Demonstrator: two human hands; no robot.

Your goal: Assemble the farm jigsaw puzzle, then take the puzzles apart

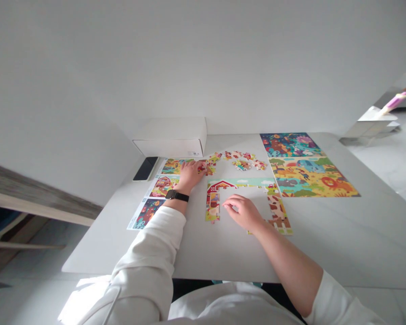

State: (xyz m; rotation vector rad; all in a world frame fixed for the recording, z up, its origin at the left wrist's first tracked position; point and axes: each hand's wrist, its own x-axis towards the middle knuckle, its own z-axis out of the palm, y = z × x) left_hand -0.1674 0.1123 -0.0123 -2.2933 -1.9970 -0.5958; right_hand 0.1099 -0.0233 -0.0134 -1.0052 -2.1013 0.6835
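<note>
My left hand (191, 174), with a black watch on its wrist, reaches to the loose puzzle pieces (238, 160) at the far side of the white table (325, 234); its fingers rest closed on a reddish piece at the left end of that pile. My right hand (243, 211) lies inside the partly built puzzle frame (243, 183), which shows a red barn, fingers loosely curled and pointing left, nothing visible in them.
Two finished colourful puzzles (302, 164) lie to the right. A reference sheet (157, 192) with printed pictures lies left of my left wrist, a dark phone (145, 168) beyond it. A white box (172, 136) stands at the back against the wall.
</note>
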